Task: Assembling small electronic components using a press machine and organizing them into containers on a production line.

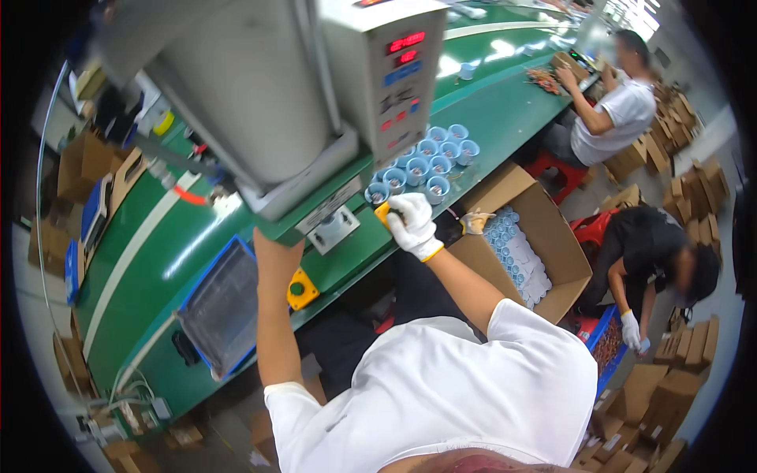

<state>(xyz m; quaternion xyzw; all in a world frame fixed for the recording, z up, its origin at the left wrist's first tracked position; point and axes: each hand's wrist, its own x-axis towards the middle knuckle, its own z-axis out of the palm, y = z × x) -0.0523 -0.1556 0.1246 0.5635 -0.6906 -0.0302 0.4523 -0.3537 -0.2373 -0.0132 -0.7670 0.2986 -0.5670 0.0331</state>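
Observation:
My right hand, in a white knitted glove with a yellow cuff, is closed over a yellow button box on the front edge of the green bench. Its fingers are bent and partly hide the box. Beside it stand light blue cups in a cluster, with small coppery bits inside. My left forearm runs up behind the grey machine; the machine hides that hand. A second yellow button box, with a green button, sits right of this forearm. Below the machine's base a metal block is visible.
A cardboard box holding light blue cups stands at my right. A blue-framed tray leans at the left. One person works farther along the bench; another bends over a blue bin at the right.

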